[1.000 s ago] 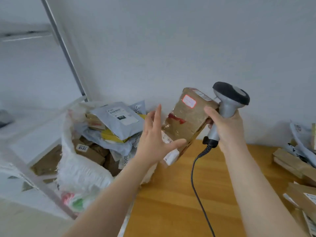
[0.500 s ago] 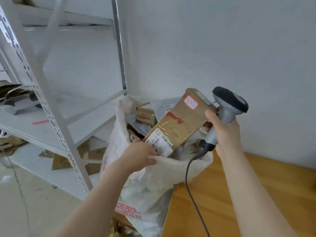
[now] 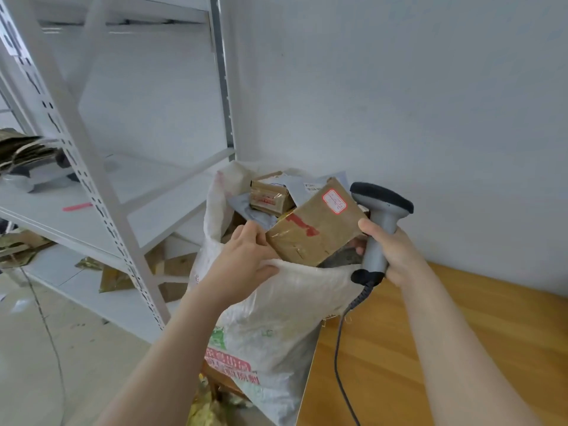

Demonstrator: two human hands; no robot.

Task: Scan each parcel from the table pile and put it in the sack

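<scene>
- Now leans parcel [image 3: 313,232] tilted, low end inside sack [image 3: 276,318] mouth, beside table [image 3: 461,348].
- Curls left hand [image 3: 242,262] at parcel's low end and sack rim; hold unclear.
- Wraps right hand [image 3: 396,253] tight round scanner [image 3: 382,207], thumb against parcel.

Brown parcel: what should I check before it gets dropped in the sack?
1. Mouth of the sack open: ok, left hand pinches its rim.
2. The brown parcel over the mouth: ok, lower end inside.
3. Room inside: cannot tell, other parcels reach near the top.
4. Firm hold on the scanner: ok, right hand grips its handle.
5. Parcel scanned: cannot tell.
</scene>
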